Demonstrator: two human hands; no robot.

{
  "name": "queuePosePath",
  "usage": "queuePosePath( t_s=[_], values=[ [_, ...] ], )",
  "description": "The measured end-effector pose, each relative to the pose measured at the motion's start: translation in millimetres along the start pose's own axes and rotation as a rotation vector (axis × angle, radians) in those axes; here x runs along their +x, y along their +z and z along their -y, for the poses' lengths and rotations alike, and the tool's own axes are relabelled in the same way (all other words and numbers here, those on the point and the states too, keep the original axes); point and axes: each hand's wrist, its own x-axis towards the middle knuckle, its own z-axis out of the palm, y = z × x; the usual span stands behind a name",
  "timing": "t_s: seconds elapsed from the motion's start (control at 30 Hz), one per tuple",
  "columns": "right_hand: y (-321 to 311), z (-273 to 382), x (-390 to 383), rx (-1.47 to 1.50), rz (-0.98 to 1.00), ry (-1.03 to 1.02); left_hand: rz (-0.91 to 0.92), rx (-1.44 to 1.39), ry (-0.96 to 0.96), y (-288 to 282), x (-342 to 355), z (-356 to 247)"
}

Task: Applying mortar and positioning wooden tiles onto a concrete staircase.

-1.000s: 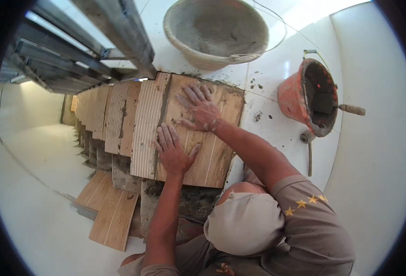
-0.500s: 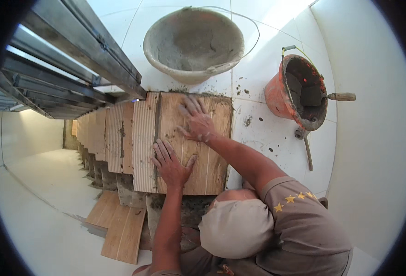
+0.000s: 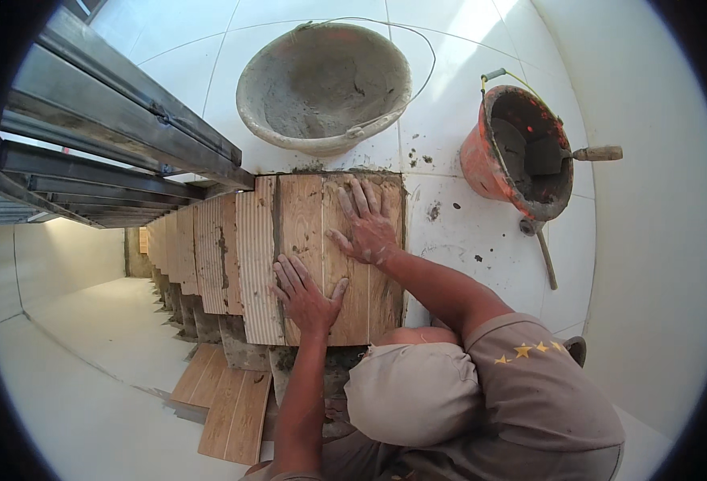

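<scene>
A wood-look tile (image 3: pixel 347 301) with plank-like lines covers the top stair step, and both of my hands rest on it. My left hand (image 3: pixel 309 305) lies flat near the tile's left edge, fingers pointing away and thumb spread. Farther off and to the right, my right hand (image 3: pixel 369 234) is laid flat with its fingers spread. Grey mortar dust coats the fingers of both, and neither holds anything. Beside the tile's left edge, past a dark gap, runs a ribbed pale nosing strip (image 3: pixel 259 264). Mortar lines the tile's far edge.
A wide mortar basin (image 3: pixel 325 84) stands beyond the step. Right of it, an orange bucket (image 3: pixel 482 164) holds mortar and a wooden-handled trowel (image 3: pixel 594 153); a mallet (image 3: pixel 547 258) lies near it. Metal railing (image 3: pixel 121 112) flanks the descending stairs. Loose wood-look tiles (image 3: pixel 237 413) lie lower left.
My right hand has shifted to the right and slightly nearer across the tile. My left hand stays near the tile's left edge. The whole view has shifted a little.
</scene>
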Motion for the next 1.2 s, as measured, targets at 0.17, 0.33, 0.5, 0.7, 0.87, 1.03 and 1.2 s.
queuePosePath(
  t_s=[0.17, 0.33, 0.5, 0.7, 0.87, 1.03, 1.2],
  values=[
    [2, 2, -3, 0.010, 0.014, 0.015, -0.008, 0.022, 0.001, 0, -3, 0],
    [0, 5, 0, -0.044, 0.038, 0.015, 0.023, 0.016, -0.012, 0, -2, 4],
    [1, 0, 0, 0.003, -0.015, 0.007, -0.010, -0.006, 0.009, 1, 0, 0],
    [3, 2, 2, -0.015, 0.015, -0.001, 0.004, -0.012, -0.016, 0, 0, 2],
    [3, 1, 4, -0.036, 0.008, -0.001, 0.007, -0.012, -0.002, 0, 2, 1],
    [4, 1, 3, -0.026, -0.032, -0.006, 0.027, -0.007, -0.006, 1, 2, 2],
    [7, 1, 3, -0.030, -0.021, -0.010, 0.015, 0.000, -0.015, -2, 3, 2]
  ],
)
